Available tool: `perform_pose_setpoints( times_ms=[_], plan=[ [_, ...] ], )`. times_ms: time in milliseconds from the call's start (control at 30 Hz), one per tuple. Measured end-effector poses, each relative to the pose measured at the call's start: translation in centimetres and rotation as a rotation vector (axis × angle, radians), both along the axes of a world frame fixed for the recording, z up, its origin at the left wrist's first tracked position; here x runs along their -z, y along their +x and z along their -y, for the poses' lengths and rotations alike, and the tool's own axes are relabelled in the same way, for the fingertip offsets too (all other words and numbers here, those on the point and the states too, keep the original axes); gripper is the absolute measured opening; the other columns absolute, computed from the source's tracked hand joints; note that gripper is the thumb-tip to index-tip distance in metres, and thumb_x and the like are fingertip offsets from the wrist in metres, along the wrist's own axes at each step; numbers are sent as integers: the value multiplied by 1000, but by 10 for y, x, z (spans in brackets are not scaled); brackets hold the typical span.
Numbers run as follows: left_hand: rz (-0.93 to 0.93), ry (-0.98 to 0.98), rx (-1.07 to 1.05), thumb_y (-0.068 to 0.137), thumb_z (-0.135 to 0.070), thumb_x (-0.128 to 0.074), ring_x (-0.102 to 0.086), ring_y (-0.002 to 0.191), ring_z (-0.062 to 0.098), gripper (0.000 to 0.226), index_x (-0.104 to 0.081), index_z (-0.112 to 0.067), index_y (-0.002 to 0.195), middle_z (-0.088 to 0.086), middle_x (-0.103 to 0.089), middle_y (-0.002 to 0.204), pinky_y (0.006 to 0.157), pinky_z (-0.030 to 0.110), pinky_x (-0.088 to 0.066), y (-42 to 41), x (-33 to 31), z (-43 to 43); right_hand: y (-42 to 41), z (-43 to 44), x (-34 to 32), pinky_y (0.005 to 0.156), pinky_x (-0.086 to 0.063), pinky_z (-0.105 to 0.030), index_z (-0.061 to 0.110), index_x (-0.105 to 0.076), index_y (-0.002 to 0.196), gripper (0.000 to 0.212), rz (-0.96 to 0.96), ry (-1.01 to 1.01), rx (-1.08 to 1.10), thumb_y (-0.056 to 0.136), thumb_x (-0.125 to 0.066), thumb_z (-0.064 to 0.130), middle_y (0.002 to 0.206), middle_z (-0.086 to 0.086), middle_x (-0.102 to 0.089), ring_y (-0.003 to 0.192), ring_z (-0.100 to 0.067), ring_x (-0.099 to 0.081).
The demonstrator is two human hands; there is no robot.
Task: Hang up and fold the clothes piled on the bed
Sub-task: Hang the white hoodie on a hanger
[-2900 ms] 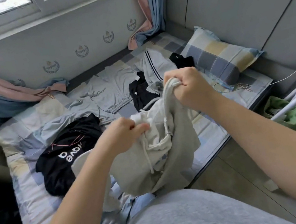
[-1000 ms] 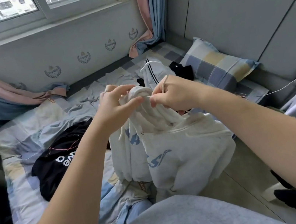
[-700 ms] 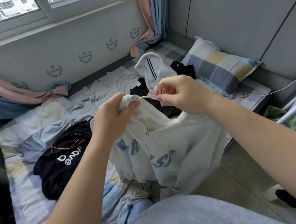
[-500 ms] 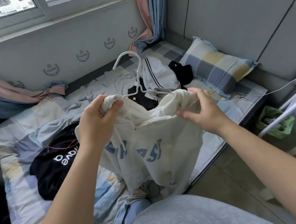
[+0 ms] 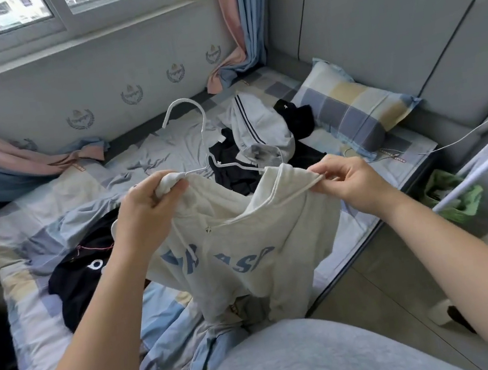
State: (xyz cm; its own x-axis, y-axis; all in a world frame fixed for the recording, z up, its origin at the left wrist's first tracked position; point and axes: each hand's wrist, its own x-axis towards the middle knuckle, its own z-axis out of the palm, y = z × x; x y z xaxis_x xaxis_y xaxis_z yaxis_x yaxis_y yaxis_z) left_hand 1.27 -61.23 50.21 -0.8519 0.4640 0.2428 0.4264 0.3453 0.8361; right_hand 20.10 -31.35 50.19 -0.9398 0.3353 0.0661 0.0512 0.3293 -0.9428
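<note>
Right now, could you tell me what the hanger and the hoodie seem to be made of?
The white hanger looks like a thin bent rod with a smooth finish: probably coated wire, possibly plastic. The cream hoodie looks like soft, matte knit, likely cotton fleece; it drapes and creases.

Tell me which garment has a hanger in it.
The white hoodie held by the left hand and right hand: a white hanger sticks out of its neck. The rest lie loose on the bed.
</note>
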Motion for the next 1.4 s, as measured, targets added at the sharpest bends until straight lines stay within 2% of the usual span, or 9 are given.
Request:
perform_pose_setpoints(
  times_ms=[133,300,500,867,1000,1100,1200,1300,1400],
  plan=[
    [-9,1,30,93,-38,-68,-63,89,12,6,-71,-41,96,-16,-69,89,77,38,-51,3,3,1,1,-10,-13,79,-51,-29,23,-77,76,11,46,-24,-122,82,-76,33,93,-3,-69,85,-14,-64],
    [-46,-31,2,91,-35,-72,-59,83,3,10,-70,-45,92,-25,-67,86,73,27,-46,11,7,-4,-10,-14,-24,80,-56,-30,20,-76,91,23,113,137,-171,88,-70,43,86,-4,-72,82,-16,-66],
    [-14,43,26,92,-33,-72,-63,84,9,9,-71,-42,93,-15,-70,87,75,34,-51,9,6,-2,-13,-10,-2,87,-51,-22,36,-68,121,40,232,277,-171,89,-76,14,115,8,-64,101,-11,-63],
    [-45,-65,16,91,-36,-72,-59,90,3,7,-72,-40,97,-25,-67,88,74,21,-44,10,4,1,-10,1,-1,74,-46,-24,7,-78,97,11,2,570,-189,95,-68,11,82,2,-70,79,-11,-63],
    [-226,-229,125,92,-35,-70,-57,95,18,10,-76,-32,100,-20,-69,91,85,40,-48,10,2,2,-15,-7,-41,74,-46,-22,6,-77,92,11,-43,709,-244,95,-67,11,80,19,-62,76,1,-59],
    [-294,-321,191,92,-36,-69,-56,94,22,13,-76,-30,101,-16,-69,92,86,47,-47,14,2,-2,-31,-6,-77,74,-48,-33,6,-75,97,19,-163,847,-227,99,-61,17,81,9,-63,78,-14,-59],
    [-172,-139,198,92,-37,-69,-59,87,18,9,-74,-36,99,-14,-69,85,76,38,-50,12,-6,-8,-51,6,-86,89,-48,-34,8,-73,111,20,-256,727,-49,99,-58,14,98,2,-68,95,-24,-62],
    [-39,146,182,91,-27,-72,-61,77,13,7,-74,-34,95,-3,-70,85,66,30,-47,12,-17,-14,-68,22,-75,110,-38,-42,29,-50,143,43,51,647,-81,101,-57,32,137,4,-54,127,-23,-50],
    [-14,250,115,91,-18,-73,-60,76,14,10,-75,-27,95,0,-71,85,67,28,-47,9,-23,-15,-59,25,-56,93,-42,-19,28,-55,135,43,173,496,-132,103,-42,53,132,1,-61,115,-13,-58]
  ],
)
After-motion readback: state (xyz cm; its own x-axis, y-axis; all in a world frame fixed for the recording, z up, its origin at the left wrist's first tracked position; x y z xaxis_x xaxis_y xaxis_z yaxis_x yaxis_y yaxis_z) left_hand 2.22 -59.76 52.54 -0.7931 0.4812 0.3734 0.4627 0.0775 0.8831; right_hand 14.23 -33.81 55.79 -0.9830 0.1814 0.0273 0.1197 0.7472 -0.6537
